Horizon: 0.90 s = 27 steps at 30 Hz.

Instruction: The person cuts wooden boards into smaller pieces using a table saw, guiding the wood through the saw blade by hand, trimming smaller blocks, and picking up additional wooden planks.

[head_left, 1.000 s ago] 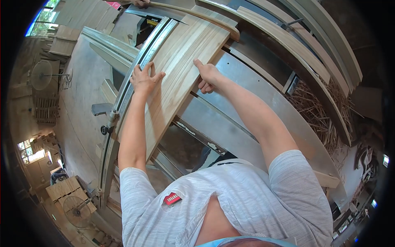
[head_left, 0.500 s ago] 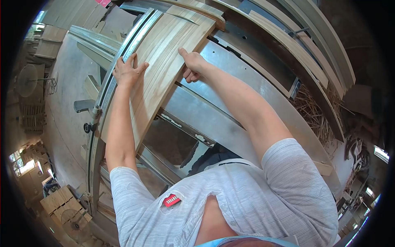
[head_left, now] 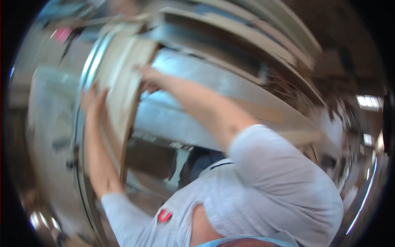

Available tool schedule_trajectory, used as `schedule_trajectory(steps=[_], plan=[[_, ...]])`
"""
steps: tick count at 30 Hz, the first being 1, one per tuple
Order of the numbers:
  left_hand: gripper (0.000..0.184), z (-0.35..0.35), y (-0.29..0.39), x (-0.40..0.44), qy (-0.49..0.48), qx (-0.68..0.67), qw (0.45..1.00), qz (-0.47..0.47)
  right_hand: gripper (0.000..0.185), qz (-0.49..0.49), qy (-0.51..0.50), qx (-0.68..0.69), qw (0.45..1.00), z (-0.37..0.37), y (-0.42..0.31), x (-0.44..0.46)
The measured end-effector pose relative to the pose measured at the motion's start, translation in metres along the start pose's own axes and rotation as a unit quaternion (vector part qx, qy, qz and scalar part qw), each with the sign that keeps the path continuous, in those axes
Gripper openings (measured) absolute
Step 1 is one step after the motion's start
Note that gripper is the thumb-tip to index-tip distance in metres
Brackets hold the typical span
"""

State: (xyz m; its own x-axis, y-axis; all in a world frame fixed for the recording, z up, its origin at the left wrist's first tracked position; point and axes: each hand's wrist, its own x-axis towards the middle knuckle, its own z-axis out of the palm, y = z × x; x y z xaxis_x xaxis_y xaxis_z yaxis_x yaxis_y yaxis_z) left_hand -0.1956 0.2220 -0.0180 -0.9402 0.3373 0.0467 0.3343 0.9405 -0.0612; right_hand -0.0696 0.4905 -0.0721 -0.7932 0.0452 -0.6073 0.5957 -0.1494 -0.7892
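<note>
A long, pale wooden board (head_left: 122,80) lies lengthwise on the machine table, its left side along a shiny metal rail (head_left: 91,61). My left hand (head_left: 94,99) rests at the board's left side by the rail, thumb and fingers spread. Across from it, my right hand (head_left: 149,78) grips the board's right edge, thumb on top and fingers curled below. Motion smears the picture, so the fingertips are not sharp.
Bare metal table surface (head_left: 185,70) extends right of the board. Long timber pieces (head_left: 247,35) lie beyond it. A dark opening (head_left: 150,158) sits below, near my body. Something blurred, perhaps a person (head_left: 123,7), is at the far end.
My view has swung, shifting the board and both hands left and lower in the picture. Both hands stay at the board's sides. A blurred shape has appeared at the far end.
</note>
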Motion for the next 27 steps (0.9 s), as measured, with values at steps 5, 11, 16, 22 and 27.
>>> schedule_trajectory(steps=[5, 11, 16, 22, 27], plan=[[0.078, 0.033, -0.03, 0.021, -0.018, 0.064, 0.998, 0.002, 0.082, 0.034, 0.056, -0.009, 0.998, 0.01, -0.029, -0.052], [0.076, 0.011, -0.028, 0.035, -0.012, 0.07, 0.997, -0.023, 0.083, 0.04, 0.076, -0.075, 0.994, 0.011, -0.072, -0.059], [0.077, 0.0, -0.005, -0.002, -0.016, 0.082, 0.996, -0.018, 0.085, 0.051, 0.078, -0.07, 0.993, 0.002, -0.041, -0.071], [0.081, -0.014, 0.031, -0.02, -0.041, 0.071, 0.997, -0.015, 0.083, 0.034, 0.075, 0.021, 0.996, -0.02, -0.018, -0.088], [0.079, -0.05, 0.066, -0.048, -0.094, 0.022, 0.995, -0.026, 0.078, 0.027, 0.015, 0.098, 0.995, -0.019, 0.014, -0.058]])
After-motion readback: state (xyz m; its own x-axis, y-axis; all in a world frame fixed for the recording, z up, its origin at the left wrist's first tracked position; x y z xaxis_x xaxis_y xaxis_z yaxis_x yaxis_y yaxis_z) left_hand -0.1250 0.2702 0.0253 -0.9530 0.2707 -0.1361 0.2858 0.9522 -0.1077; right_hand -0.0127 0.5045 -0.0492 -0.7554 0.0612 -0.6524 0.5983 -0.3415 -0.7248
